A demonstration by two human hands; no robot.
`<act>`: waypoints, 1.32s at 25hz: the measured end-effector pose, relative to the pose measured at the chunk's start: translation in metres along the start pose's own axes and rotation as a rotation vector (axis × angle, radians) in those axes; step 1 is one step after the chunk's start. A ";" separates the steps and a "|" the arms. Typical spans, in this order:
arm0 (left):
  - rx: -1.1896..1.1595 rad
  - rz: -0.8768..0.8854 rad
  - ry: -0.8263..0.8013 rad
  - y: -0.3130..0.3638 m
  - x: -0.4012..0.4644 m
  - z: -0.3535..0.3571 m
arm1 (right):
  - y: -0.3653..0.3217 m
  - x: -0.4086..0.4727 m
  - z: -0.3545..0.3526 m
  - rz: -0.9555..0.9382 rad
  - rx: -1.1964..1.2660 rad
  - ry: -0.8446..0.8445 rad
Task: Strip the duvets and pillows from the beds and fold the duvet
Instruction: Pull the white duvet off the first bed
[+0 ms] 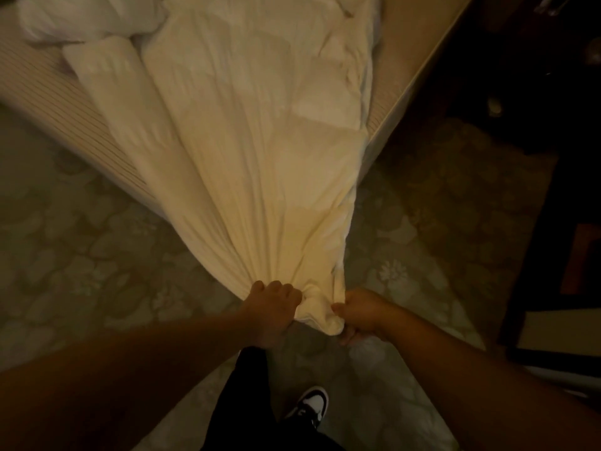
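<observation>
Gripping one bunched end of a single white duvet [260,151], both hands sit side by side above the patterned carpet [81,255], just off the foot corner of the one bed [396,79] in view. The left hand [273,307] has its fingers curled over the gathered cloth from the left, and the right hand [361,315] clenches the same bunch from the right, thumb toward the fabric; the two hands are near each other with only the wad of duvet between them. From that gathered end the duvet fans out away from the hands, stretched in long folds over the foot corner of the bed and widening across the striped mattress [48,102] toward its far end, where it lies crumpled. One rumpled white mass, possibly a pillow [87,17], rests at the far left edge of the bed, touching the duvet; blur keeps me from telling for sure. Below the hands, one black trouser leg [240,402] and one black-and-white shoe [309,406] stand on the carpet.
</observation>
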State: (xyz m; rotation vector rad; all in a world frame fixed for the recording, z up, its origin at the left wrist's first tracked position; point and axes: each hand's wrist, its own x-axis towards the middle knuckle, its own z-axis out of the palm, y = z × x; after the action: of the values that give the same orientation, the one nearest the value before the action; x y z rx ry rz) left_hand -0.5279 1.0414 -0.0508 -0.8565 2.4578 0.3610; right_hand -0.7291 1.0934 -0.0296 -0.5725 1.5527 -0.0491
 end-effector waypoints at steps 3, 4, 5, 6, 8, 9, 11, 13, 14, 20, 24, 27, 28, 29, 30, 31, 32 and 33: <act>0.057 -0.061 -0.159 -0.003 0.008 -0.002 | 0.011 0.005 -0.013 -0.045 -0.285 0.163; 0.040 -0.082 -0.202 -0.001 0.011 -0.006 | 0.010 0.004 -0.022 -0.079 -0.404 0.254; -0.002 -0.102 -0.226 0.002 0.015 -0.013 | 0.007 0.000 -0.031 -0.117 -0.472 0.343; -0.051 -0.115 -0.230 0.007 0.019 -0.024 | 0.003 -0.005 -0.041 -0.158 -0.496 0.416; -0.128 -0.136 -0.190 0.015 0.028 -0.053 | -0.012 -0.019 -0.066 -0.231 -0.502 0.540; -0.153 -0.142 -0.152 0.018 0.034 -0.073 | -0.023 -0.028 -0.080 -0.257 -0.503 0.585; -0.217 -0.155 -0.066 0.017 0.046 -0.115 | -0.051 -0.043 -0.108 -0.295 -0.534 0.643; -0.286 -0.173 0.009 0.010 0.060 -0.157 | -0.082 -0.058 -0.136 -0.336 -0.594 0.711; -0.306 -0.183 0.046 0.004 0.069 -0.181 | -0.098 -0.066 -0.152 -0.358 -0.629 0.761; -0.319 -0.219 0.259 -0.048 0.142 -0.304 | -0.199 -0.094 -0.248 -0.438 -0.779 0.917; -0.350 -0.208 0.303 -0.086 0.200 -0.380 | -0.270 -0.110 -0.321 -0.463 -0.750 0.958; -0.344 -0.212 0.330 -0.107 0.241 -0.435 | -0.309 -0.123 -0.371 -0.462 -0.765 1.007; -0.343 -0.216 0.339 -0.111 0.254 -0.451 | -0.318 -0.125 -0.387 -0.463 -0.760 1.010; -0.344 -0.220 0.349 -0.115 0.268 -0.467 | -0.328 -0.126 -0.406 -0.470 -0.749 1.013; -0.346 -0.226 0.354 -0.118 0.281 -0.481 | -0.337 -0.126 -0.423 -0.478 -0.739 1.014; -0.349 -0.229 0.360 -0.120 0.294 -0.494 | -0.344 -0.124 -0.440 -0.487 -0.729 1.018; -0.352 -0.233 0.367 -0.121 0.307 -0.507 | -0.351 -0.121 -0.458 -0.492 -0.721 1.018; -0.351 -0.239 0.379 -0.122 0.320 -0.518 | -0.356 -0.116 -0.475 -0.498 -0.713 1.016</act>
State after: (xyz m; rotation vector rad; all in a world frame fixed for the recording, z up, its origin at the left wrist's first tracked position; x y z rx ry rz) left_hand -0.8597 0.5791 0.1979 -1.4681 2.6289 0.5995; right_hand -1.0686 0.6787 0.2511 -1.6774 2.3684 -0.1903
